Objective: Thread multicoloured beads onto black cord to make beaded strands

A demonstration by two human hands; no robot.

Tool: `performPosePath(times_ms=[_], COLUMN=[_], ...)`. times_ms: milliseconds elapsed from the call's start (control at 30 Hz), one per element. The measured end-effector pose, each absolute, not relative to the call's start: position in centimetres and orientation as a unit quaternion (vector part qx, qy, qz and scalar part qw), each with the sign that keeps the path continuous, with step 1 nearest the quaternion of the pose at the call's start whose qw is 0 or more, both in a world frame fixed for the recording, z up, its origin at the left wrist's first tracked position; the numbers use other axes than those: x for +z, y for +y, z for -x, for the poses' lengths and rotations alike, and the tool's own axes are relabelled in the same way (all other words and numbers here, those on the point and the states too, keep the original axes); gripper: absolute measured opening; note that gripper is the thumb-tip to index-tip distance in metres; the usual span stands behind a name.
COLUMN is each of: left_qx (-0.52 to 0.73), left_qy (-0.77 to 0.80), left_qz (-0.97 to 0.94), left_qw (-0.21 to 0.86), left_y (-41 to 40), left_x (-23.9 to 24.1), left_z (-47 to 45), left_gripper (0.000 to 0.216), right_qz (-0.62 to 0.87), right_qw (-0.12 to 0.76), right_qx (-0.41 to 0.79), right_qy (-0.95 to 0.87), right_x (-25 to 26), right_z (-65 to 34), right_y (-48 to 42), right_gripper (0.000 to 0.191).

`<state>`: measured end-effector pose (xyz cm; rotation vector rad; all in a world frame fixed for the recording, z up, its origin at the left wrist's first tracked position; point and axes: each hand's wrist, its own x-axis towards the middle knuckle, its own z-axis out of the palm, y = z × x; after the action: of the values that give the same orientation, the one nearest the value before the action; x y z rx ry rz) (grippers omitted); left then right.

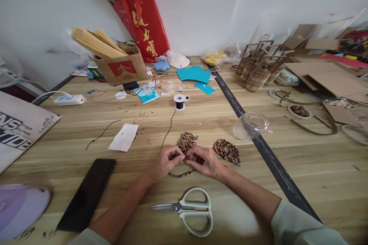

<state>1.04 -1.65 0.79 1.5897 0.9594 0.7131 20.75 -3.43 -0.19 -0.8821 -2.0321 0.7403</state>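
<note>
pinching: left hand and right hand meet at the fingertips, each pinch closed; i cannot tell on what.
strung beads: six o'clock, just below the fingers; a slack pinch could let some slide off.
loose beads: twelve o'clock, right by the fingertips; a knuckle brush could scatter them.
black cord: from the spool at twelve toward the left hand; a tug might topple the spool.
scissors: six o'clock, blades toward nine.
</note>
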Motion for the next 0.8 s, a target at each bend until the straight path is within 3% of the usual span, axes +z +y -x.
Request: performPosePath(times_ms=[800], left_qx=[0.299], left_qy=[0.416], left_qz=[-0.698], left_qw=[0.5], left_y=[-1.57], left_x=[0.76], left_z=[-1.13], left_gripper=[0.019], right_qz=[0.336], right_qw=[0.404], right_qx=[0.268], right_qy=[-0.808], right_x=[-0.58], right_z=[-20.74], right_y=[-3.11], right_gripper=[0.014])
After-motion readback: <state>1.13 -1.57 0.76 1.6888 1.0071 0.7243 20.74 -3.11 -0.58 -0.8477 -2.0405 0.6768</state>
